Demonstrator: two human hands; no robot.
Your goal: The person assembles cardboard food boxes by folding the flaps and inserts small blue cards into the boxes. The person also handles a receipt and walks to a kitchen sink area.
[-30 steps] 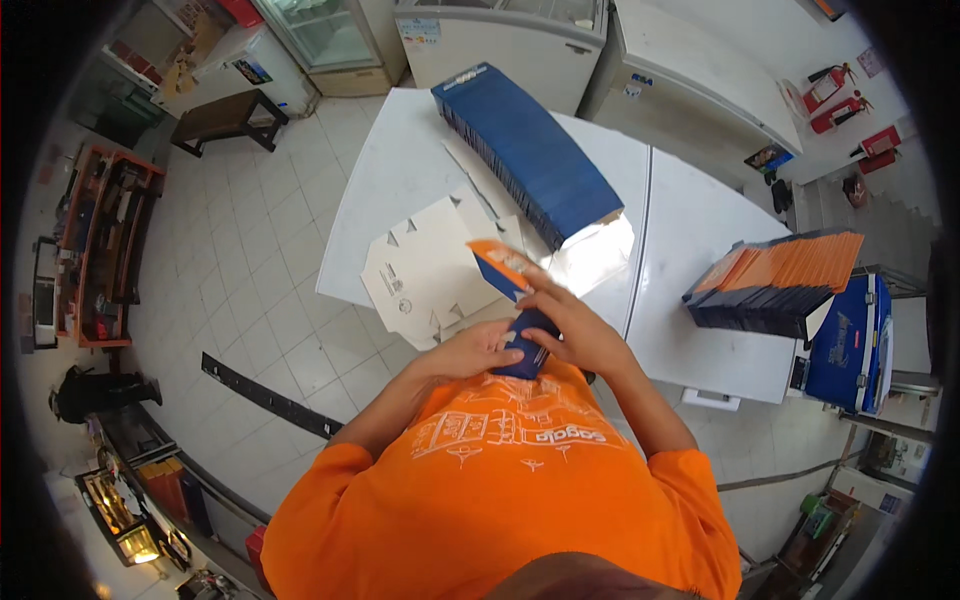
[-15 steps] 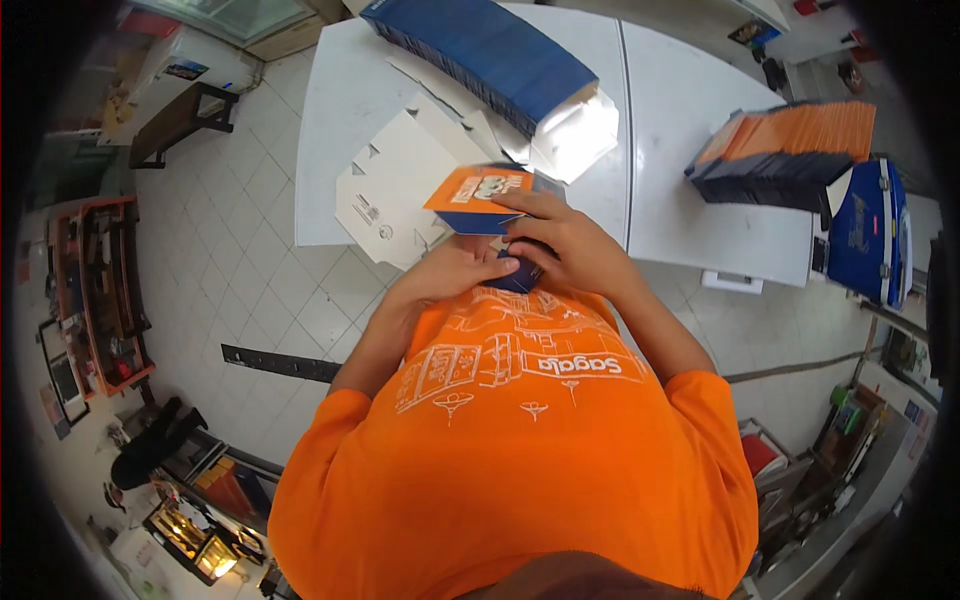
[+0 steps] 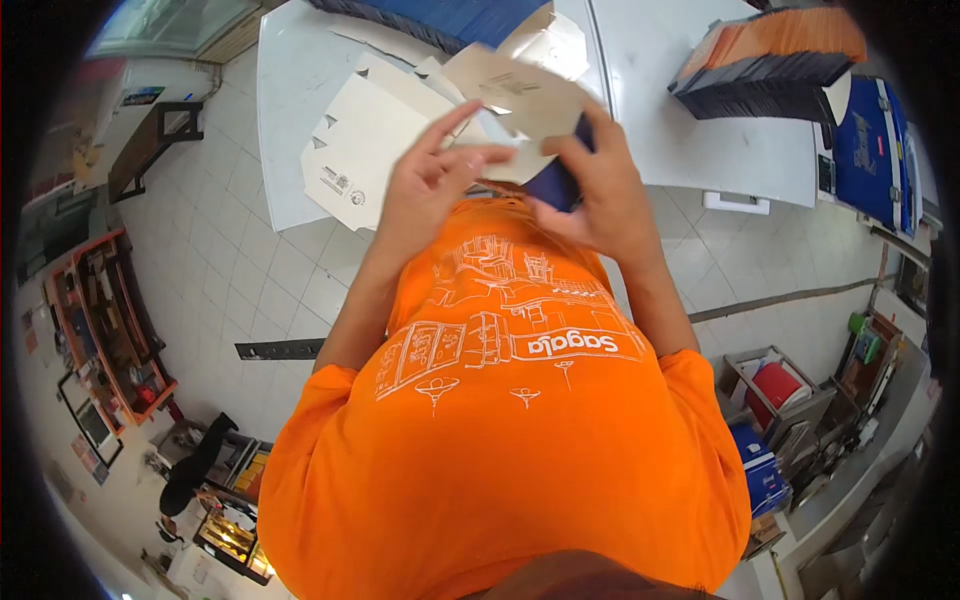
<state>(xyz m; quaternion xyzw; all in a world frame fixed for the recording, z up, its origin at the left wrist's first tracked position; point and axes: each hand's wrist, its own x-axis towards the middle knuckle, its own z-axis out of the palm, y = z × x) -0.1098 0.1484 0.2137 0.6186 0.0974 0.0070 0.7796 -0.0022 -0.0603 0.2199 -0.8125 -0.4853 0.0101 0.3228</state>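
Observation:
A small folding carton [image 3: 553, 186], dark blue outside and cream inside, is held in front of my chest. My right hand [image 3: 603, 182] grips its right side, thumb low and fingers over the upper edge. One large cream flap stands up at the far side, slightly blurred. At the carton's left edge is my left hand [image 3: 428, 182], fingers apart and stretched toward the inside; whether the fingertips touch the card is unclear. Just beyond my left hand, flat cream carton blanks [image 3: 372, 135] lie overlapping on the white table [image 3: 285, 110].
A long row of dark blue cartons [image 3: 440, 22] lies at the far edge. An orange-and-dark stack [image 3: 765, 65] stands on the right-hand table, with a blue case [image 3: 868, 150] beside it. To the left are a dark bench [image 3: 155, 145] and tiled floor [image 3: 235, 235].
The carton has turned from its orange printed face to its cream inside, with a flap raised. My left hand has come off its lower part and spread. The view has shifted.

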